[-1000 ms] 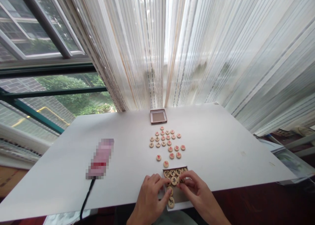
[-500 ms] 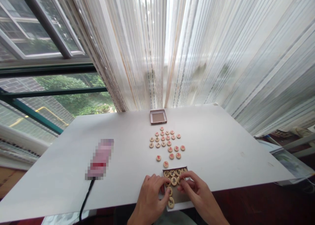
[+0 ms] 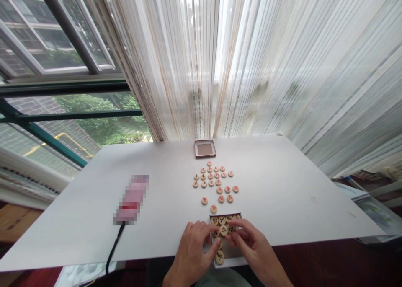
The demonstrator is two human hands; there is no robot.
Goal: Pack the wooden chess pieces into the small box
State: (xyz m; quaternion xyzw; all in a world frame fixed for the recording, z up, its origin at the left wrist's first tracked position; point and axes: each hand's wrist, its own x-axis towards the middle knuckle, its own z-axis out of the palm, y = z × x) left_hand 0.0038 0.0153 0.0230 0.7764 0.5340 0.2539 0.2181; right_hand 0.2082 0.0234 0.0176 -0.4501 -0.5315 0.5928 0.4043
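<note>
A shallow box [image 3: 230, 262] holding wooden Chinese chess pieces with black characters sits at the table's near edge. My left hand [image 3: 197, 250] is curled over its left wall, thumb and index finger resting on pieces [image 3: 220, 257] in the left column. Inside the box, my right hand [image 3: 251, 241] has its thumb and index finger around a chess piece [image 3: 231, 229] in the second row. Beside that piece lies another chess piece [image 3: 223, 230], face up. The right fingers partly cover the box's right side.
Loose chess pieces [image 3: 217, 175], red and black, are spread on the white table [image 3: 276, 186] beyond the box. Farther back lies an open box lid [image 3: 205, 149]. A blurred pink object [image 3: 132, 199] with a black cable [image 3: 114, 247] is at left. Curtains hang behind.
The view has shifted slightly. My right fingertips have eased off the second-row piece a little, and its character shows more now. My left hand keeps its place on the box.
</note>
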